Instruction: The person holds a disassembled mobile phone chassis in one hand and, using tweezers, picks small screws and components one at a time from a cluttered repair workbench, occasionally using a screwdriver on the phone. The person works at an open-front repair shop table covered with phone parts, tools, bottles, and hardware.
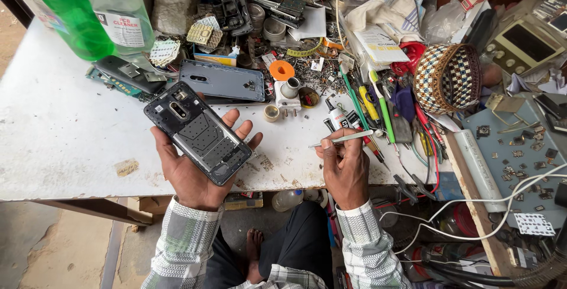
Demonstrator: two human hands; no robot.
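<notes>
Two hands are busy over the white tabletop (65,141). The left hand (195,168) lies palm up and holds an opened phone (198,132), whose black inner frame and shields are exposed. The grey back cover (222,80) is already off and rests on the tabletop at about 12 o'clock from the phone, just beside it. The right hand (344,168) is closed around thin tweezers (342,139), whose tip points to 9 o'clock, apart from the phone. So I judge the opening step done, while the inner plates seem still in place. A glue tube (336,117) and a bunch of tools (378,109) lie at 12 o'clock from the right hand.
</notes>
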